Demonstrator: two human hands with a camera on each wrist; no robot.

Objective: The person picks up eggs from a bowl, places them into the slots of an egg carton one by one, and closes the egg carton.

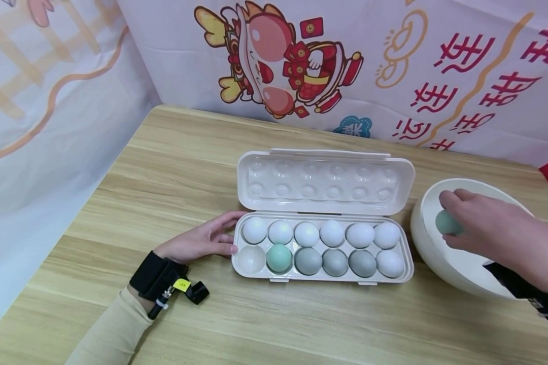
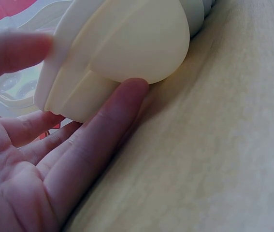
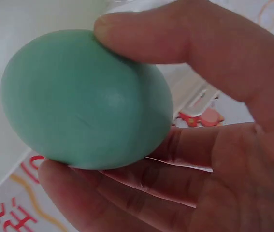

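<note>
A pale plastic egg carton [image 1: 324, 279] lies with its lid [image 1: 317, 177] tipped back. White, grey-blue and green eggs fill its cups, except the front-left cup [image 1: 250, 261], which holds none. My left hand [image 1: 205, 238] grips the carton's left end. In the left wrist view its thumb [image 2: 16, 53] touches the rim while a finger [image 2: 108, 121] reaches under a rounded cup. Over the big white bowl [image 1: 431, 253] on the right, my right hand [image 1: 493, 223] holds a green egg [image 3: 83, 101] between thumb and fingers.
A green egg [image 1: 279, 258] sits beside the vacant cup. The bowl stands close to the carton's right end. Behind the wooden table [image 1: 164, 167] hangs a printed cloth [image 1: 173, 56] with a cartoon figure, and more cloth covers the left side.
</note>
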